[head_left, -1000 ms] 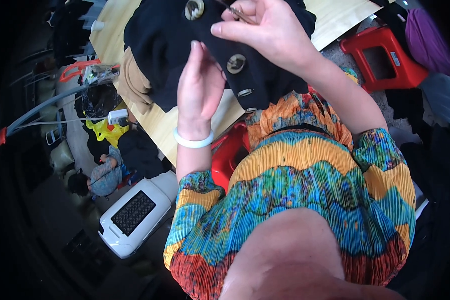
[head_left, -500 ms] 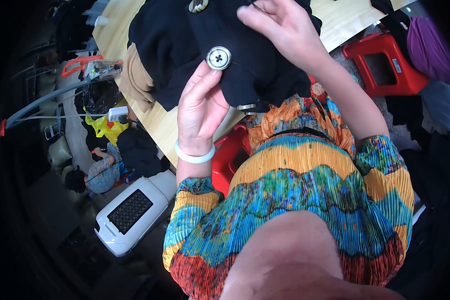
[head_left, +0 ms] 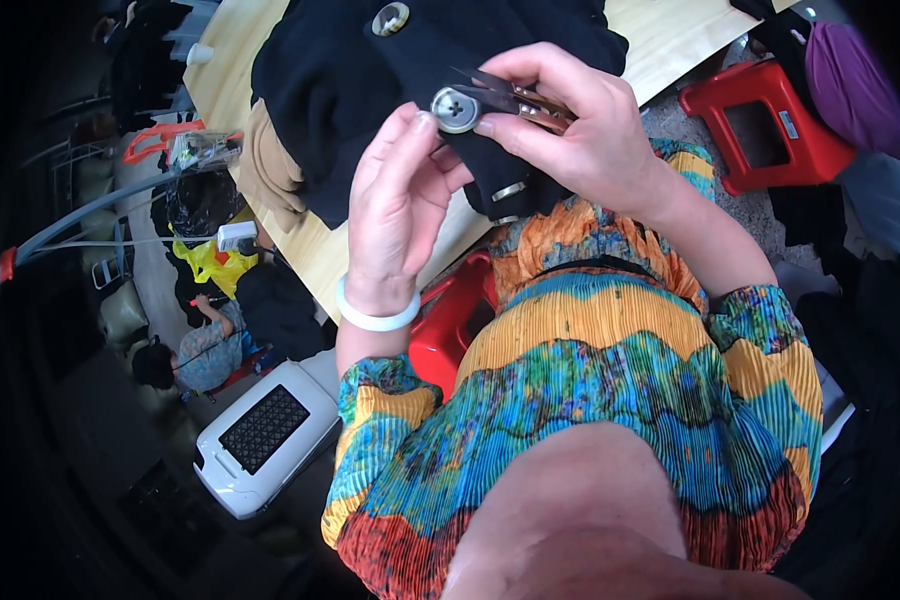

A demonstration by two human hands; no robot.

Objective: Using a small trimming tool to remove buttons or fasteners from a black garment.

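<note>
My left hand (head_left: 395, 195) is closed at the left edge of a round grey-white button (head_left: 456, 111), thumb and forefinger against it. Its dark centre faces up, showing holes or stitching. The button sits against the black garment (head_left: 330, 90); part of the cloth is hidden behind my hands. In my right hand (head_left: 595, 125) is a pair of thread snips (head_left: 530, 105), gripped with the blades pointing left, just above and beside the button. More buttons show: one pale-rimmed button (head_left: 391, 18) at the top and two edge-on, including this button (head_left: 508, 190), below my right hand.
The garment lies over a light wooden table (head_left: 320, 255), with tan cloth (head_left: 270, 170) at its left. Red stools (head_left: 760, 100) stand at the right and under the table's edge. At left are a white bin-like case (head_left: 270, 435) and a seated person (head_left: 205, 350).
My right hand has come down from the top of the cloth to the button, bringing the snips into view. The button has shifted slightly right and tilted, my left hand still at it.
</note>
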